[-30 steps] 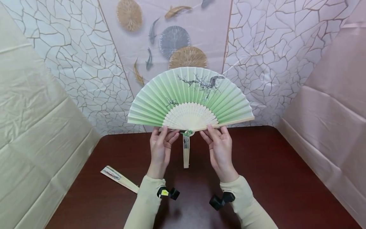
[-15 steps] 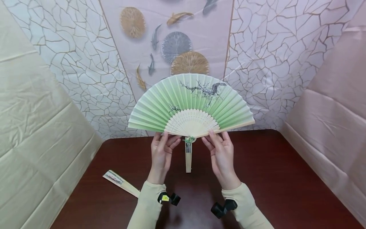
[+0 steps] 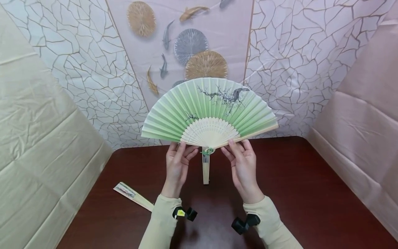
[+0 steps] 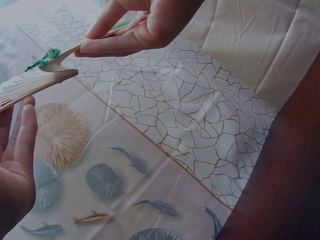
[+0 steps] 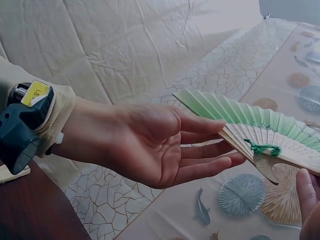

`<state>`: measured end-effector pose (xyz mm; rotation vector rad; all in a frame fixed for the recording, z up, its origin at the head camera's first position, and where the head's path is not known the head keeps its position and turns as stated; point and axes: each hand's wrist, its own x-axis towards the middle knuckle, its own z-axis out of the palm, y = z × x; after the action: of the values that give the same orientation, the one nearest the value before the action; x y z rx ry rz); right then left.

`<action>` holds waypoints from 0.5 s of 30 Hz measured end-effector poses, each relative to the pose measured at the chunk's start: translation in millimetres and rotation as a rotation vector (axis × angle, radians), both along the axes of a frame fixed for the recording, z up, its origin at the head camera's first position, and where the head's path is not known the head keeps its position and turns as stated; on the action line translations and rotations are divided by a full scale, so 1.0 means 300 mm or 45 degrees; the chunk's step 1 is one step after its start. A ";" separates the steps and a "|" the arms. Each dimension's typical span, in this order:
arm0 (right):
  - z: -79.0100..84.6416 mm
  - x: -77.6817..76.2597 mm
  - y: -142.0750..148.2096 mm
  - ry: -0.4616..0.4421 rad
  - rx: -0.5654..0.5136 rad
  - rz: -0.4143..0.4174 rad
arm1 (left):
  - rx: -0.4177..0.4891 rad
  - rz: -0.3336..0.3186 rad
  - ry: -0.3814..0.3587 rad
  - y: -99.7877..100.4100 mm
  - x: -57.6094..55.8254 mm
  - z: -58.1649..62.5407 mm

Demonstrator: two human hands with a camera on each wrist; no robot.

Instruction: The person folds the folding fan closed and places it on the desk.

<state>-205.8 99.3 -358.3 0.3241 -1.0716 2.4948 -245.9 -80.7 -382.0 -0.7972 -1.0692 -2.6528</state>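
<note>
A spread folding fan (image 3: 199, 103), green fading to white with a dark branch print, is held up over the far part of the table, its arc upward. My left hand (image 3: 176, 166) pinches its left guard stick, thumb in front and fingers behind. At the opposite side, my right hand (image 3: 244, 169) pinches the right guard stick the same way. A green cord (image 5: 262, 147) is tied at the pivot between both hands. Below the pivot, a folded fan (image 3: 206, 173) lies on the table, its upper end hidden by the held one.
Another folded fan (image 3: 132, 195) with a painted panel lies at the left of the dark red table (image 3: 311, 193), partly behind the left sleeve (image 3: 160, 221). A cloth backdrop (image 3: 280, 52) with cracked-pattern and koi prints rises behind. Pale curtains (image 3: 40, 145) flank both sides.
The camera view dips and rises slightly, shifting the whole scene. Both hands keep their grip on the spread fan, which stays nearly still.
</note>
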 end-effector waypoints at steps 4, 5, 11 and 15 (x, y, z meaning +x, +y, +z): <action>-0.003 0.001 -0.001 -0.013 -0.014 -0.007 | -0.034 -0.031 -0.003 -0.009 0.000 -0.006; -0.003 0.001 -0.001 -0.016 -0.018 -0.008 | -0.042 -0.037 -0.004 -0.011 0.000 -0.007; -0.006 0.001 -0.002 -0.034 -0.027 -0.029 | -0.076 -0.066 0.001 -0.015 -0.004 -0.009; -0.004 0.000 -0.003 -0.033 -0.025 -0.035 | -0.085 -0.080 0.014 -0.016 -0.007 -0.003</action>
<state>-205.7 98.4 -359.4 0.2701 -1.0538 2.4902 -247.9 -85.4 -383.0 -0.8717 -1.1543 -2.6735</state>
